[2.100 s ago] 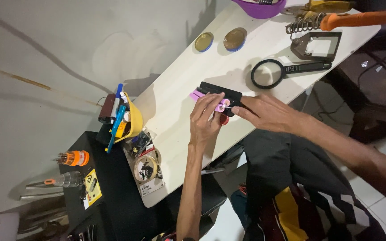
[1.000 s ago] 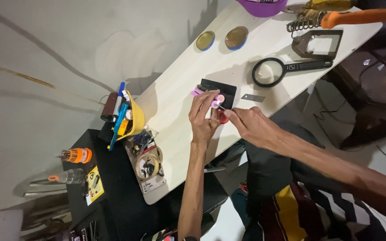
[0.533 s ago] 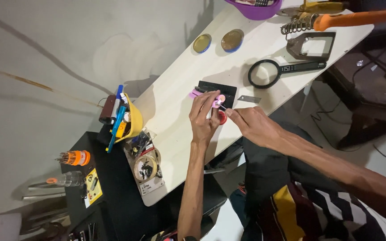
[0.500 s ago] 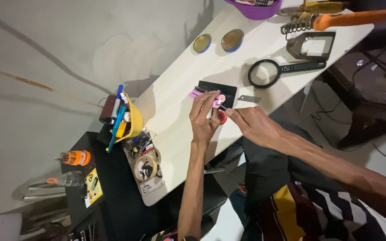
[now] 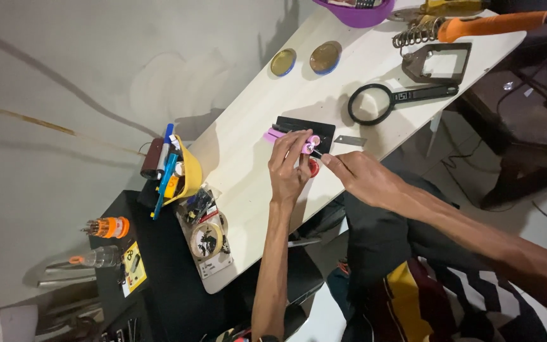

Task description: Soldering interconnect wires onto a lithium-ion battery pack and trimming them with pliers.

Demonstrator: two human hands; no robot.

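Left hand [image 5: 289,170] pinches the pink cell [image 5: 308,144]; right hand [image 5: 363,180] holds a thin tool [image 5: 317,152]: brace wrists on the worktop [image 5: 248,145].

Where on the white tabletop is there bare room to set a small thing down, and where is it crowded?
Bare tabletop lies between the two round lids and the yellow holder, and again below the left hand toward the near edge. It is crowded around the magnifying glass, the orange-handled tool and both hands.

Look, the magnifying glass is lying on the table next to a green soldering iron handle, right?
Not quite: the handle is orange, not green. The head view shows it near the magnifying glass, which does lie on the table.
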